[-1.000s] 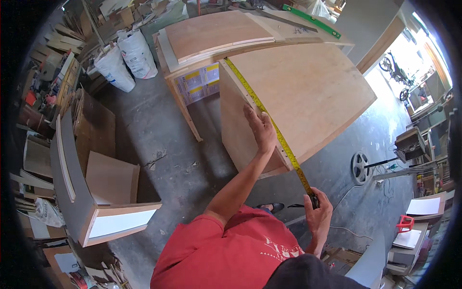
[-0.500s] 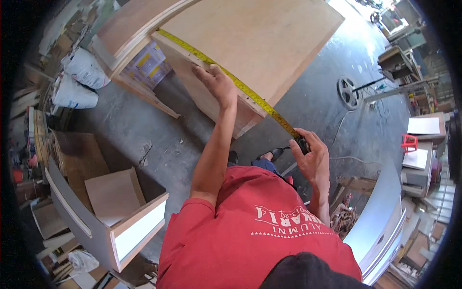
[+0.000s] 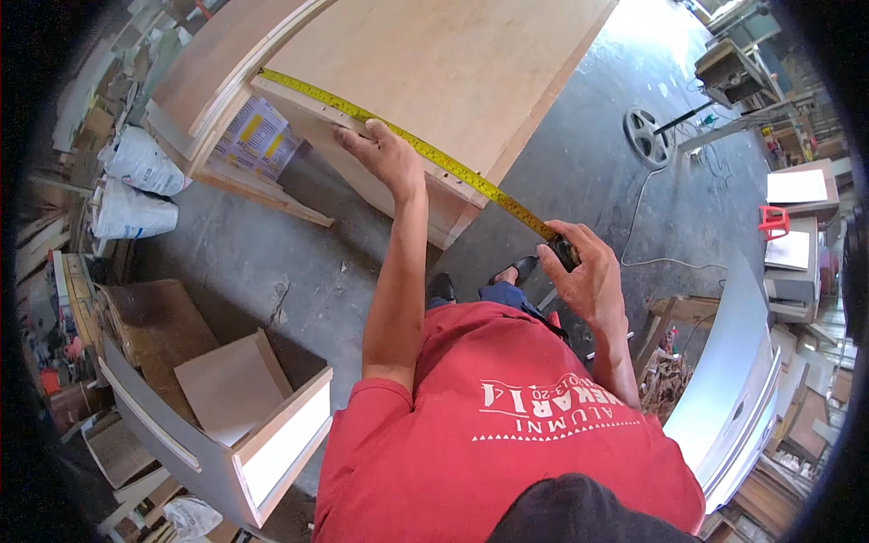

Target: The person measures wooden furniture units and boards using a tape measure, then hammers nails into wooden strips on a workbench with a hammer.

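Yellow tape measure [image 3: 439, 158] runs 11 to 2 o'clock along wooden cabinet [image 3: 453, 72] edge; right hand [image 3: 587, 271] clamped on its case, left hand [image 3: 391, 163] apart, at cabinet edge, pinching or not: can't tell. Print: red shirt [image 3: 407, 462], white lettering, 5 o'clock; purple-yellow sheet [image 3: 258, 136], 10; white sacks [image 3: 136, 215], 9. Tape figures too small.

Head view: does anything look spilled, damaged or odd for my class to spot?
On the floor, left of the left arm, a ragged dark patch stands out; debris or damage, I can't tell. The tape looks orderly along the edge of the cabinet.
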A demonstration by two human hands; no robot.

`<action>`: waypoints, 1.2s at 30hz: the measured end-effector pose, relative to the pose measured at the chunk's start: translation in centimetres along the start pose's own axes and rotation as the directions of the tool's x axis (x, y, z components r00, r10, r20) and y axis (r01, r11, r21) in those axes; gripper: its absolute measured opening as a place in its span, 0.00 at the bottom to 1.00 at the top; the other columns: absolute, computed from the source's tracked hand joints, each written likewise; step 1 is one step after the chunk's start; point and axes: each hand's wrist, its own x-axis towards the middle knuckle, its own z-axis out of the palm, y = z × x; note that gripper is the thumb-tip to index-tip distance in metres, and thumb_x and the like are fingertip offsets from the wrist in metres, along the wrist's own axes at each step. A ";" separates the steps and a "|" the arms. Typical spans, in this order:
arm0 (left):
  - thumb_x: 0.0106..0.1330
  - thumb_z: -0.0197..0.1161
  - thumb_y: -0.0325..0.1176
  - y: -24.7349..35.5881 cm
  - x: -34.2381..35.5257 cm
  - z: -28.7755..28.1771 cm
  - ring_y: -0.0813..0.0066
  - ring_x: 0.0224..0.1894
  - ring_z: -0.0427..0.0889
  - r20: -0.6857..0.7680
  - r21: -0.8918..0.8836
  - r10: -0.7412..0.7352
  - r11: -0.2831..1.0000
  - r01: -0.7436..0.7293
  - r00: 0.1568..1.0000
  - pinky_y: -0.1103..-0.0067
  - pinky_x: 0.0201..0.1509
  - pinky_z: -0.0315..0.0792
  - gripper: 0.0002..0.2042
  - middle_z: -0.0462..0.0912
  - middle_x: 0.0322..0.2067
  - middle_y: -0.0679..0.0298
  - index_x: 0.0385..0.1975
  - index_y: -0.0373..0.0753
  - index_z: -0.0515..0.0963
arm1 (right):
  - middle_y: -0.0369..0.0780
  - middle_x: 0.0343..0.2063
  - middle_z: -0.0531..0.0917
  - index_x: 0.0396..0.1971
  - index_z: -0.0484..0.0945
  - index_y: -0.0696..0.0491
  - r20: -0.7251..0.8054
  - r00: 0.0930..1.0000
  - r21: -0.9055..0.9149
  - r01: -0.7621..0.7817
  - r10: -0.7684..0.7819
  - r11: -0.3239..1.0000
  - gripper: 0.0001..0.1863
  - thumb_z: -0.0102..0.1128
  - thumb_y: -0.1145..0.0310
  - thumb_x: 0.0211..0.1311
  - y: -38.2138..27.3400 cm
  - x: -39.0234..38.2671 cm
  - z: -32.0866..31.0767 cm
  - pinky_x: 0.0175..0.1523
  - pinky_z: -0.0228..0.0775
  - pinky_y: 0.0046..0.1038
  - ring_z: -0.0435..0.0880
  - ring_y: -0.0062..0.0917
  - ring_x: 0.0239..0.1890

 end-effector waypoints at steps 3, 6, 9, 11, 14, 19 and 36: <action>0.76 0.42 0.30 -0.5 0.1 0.0 0.45 0.77 0.45 0.016 -0.007 -0.036 0.999 0.036 0.999 0.64 0.80 0.42 0.31 0.43 0.73 0.33 0.72 0.19 0.40 | 0.44 0.38 0.84 0.48 0.81 0.53 -0.002 1.000 -0.003 -0.009 0.009 1.000 0.18 0.67 0.62 0.61 0.0 0.1 0.0 0.47 0.77 0.36 0.86 0.40 0.41; 0.76 0.41 0.29 0.1 0.0 0.2 0.46 0.77 0.48 0.029 -0.088 0.006 0.996 -0.003 1.000 0.64 0.80 0.45 0.31 0.45 0.73 0.33 0.72 0.19 0.39 | 0.44 0.38 0.84 0.48 0.81 0.53 0.003 1.000 -0.020 -0.021 0.021 1.000 0.18 0.67 0.62 0.60 -0.1 0.1 -0.1 0.46 0.78 0.36 0.86 0.41 0.40; 0.76 0.41 0.29 -0.2 0.0 0.3 0.47 0.76 0.50 0.011 -0.072 0.003 0.997 -0.002 1.000 0.65 0.79 0.47 0.31 0.45 0.73 0.34 0.72 0.20 0.39 | 0.44 0.37 0.84 0.48 0.81 0.53 -0.016 1.000 -0.016 0.007 -0.007 1.000 0.18 0.67 0.62 0.60 0.1 0.1 0.0 0.45 0.78 0.36 0.86 0.41 0.39; 0.76 0.41 0.29 -0.4 0.1 0.4 0.47 0.76 0.50 0.014 -0.084 0.000 0.996 0.001 1.000 0.65 0.79 0.47 0.31 0.44 0.73 0.34 0.72 0.20 0.39 | 0.44 0.36 0.84 0.48 0.81 0.53 -0.021 1.000 -0.030 0.013 -0.013 0.999 0.18 0.67 0.62 0.60 0.1 0.1 0.1 0.44 0.78 0.36 0.86 0.41 0.37; 0.77 0.41 0.30 -0.4 0.1 0.2 0.47 0.76 0.50 0.024 -0.100 -0.026 0.995 0.029 0.999 0.65 0.79 0.47 0.31 0.44 0.73 0.34 0.72 0.20 0.39 | 0.44 0.36 0.84 0.48 0.82 0.53 -0.031 0.999 -0.009 0.020 -0.020 1.000 0.18 0.67 0.62 0.60 0.1 0.0 0.1 0.44 0.78 0.36 0.86 0.41 0.37; 0.77 0.42 0.32 -0.4 0.1 0.1 0.46 0.77 0.48 0.036 -0.030 0.019 0.999 -0.018 0.999 0.65 0.79 0.46 0.31 0.42 0.74 0.34 0.72 0.21 0.39 | 0.44 0.36 0.84 0.48 0.82 0.52 -0.018 1.000 -0.009 -0.013 0.013 1.000 0.18 0.67 0.62 0.60 0.1 -0.1 -0.2 0.44 0.78 0.36 0.86 0.41 0.37; 0.78 0.44 0.37 0.2 -0.1 0.1 0.46 0.78 0.43 0.011 -0.006 -0.047 0.999 0.047 0.999 0.65 0.81 0.40 0.33 0.42 0.74 0.34 0.72 0.20 0.41 | 0.44 0.35 0.83 0.47 0.82 0.52 -0.021 1.000 -0.006 -0.002 0.002 1.000 0.17 0.66 0.60 0.61 0.3 0.0 -0.1 0.44 0.78 0.37 0.85 0.41 0.37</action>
